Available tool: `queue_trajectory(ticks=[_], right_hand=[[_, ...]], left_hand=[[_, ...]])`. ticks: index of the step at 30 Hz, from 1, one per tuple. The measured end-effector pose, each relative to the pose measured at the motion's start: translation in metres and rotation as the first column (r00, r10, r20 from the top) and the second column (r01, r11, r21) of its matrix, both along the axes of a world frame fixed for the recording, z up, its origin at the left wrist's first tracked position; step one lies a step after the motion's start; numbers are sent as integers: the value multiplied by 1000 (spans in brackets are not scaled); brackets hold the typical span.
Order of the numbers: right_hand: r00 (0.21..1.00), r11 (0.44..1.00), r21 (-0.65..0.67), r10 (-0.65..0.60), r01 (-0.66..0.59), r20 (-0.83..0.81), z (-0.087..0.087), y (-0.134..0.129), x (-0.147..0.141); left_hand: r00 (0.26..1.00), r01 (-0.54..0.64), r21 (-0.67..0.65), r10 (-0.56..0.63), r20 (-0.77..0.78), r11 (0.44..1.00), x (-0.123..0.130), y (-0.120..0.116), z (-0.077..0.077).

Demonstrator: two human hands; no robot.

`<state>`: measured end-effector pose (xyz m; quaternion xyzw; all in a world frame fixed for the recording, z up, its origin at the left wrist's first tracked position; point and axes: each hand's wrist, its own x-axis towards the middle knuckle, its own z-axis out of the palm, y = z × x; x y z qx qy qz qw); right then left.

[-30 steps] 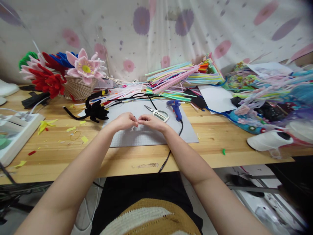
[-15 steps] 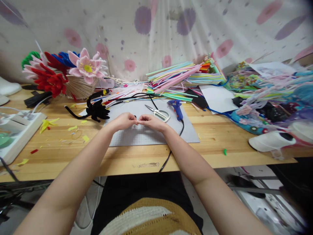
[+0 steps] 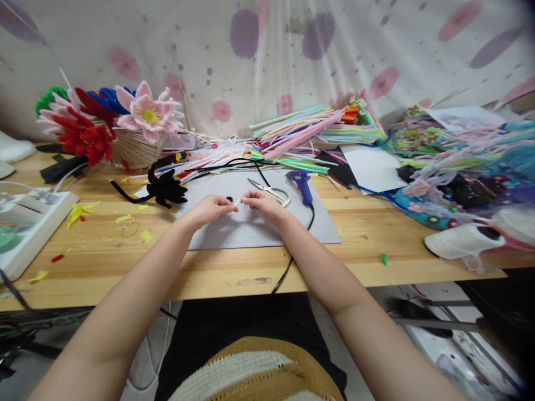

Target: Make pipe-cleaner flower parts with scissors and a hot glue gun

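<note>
Over the grey cutting mat (image 3: pixel 234 234), my left hand (image 3: pixel 214 209) and my right hand (image 3: pixel 261 203) face each other with a small gap between their fingertips. Both are pinched closed on a thin white strand (image 3: pixel 238 201), which spans that gap; its exact kind is too small to tell. A small black piece (image 3: pixel 229 199) lies just behind my left fingertips. Scissors with pale handles (image 3: pixel 281 196) rest on the mat behind my right hand. Farther right is a blue hot glue gun (image 3: pixel 301 186). Left of the mat lies a black fuzzy flower (image 3: pixel 165 188) with a bent stem.
Pipe cleaners in many colours (image 3: pixel 296 131) are heaped along the back. Fuzzy flowers (image 3: pixel 148 114) stand at the back left, above a white power strip (image 3: pixel 37 228). A white spool (image 3: pixel 463 241) lies on the right. The glue gun's cord (image 3: pixel 288 267) hangs over the front edge.
My fingertips, which were together, have drawn slightly apart, showing the white strand between them. The small black piece behind my left hand shows more. The other things stay where they were.
</note>
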<state>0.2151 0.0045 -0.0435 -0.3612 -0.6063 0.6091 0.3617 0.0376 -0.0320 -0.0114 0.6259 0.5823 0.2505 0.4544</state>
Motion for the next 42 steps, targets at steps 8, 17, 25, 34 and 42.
queue_trajectory(ticks=[8,17,25,34,42], right_hand=[[1000,1000,-2,-7,7,-10,1,-1,-2],[1000,999,-42,13,-13,5,4,-7,-7],[1000,999,-29,23,-23,13,3,-8,-8],[997,998,0,64,-64,40,4,-8,-9],[992,991,59,119,-122,51,1,-9,-8]], left_hand=[[864,-312,-41,301,403,949,12,1,-13],[593,-458,-304,542,595,835,40,-2,-19],[408,-441,-481,646,645,758,49,-2,-16],[370,-417,-449,599,710,790,52,-3,-18],[340,-512,-373,582,739,774,54,-3,-18]])
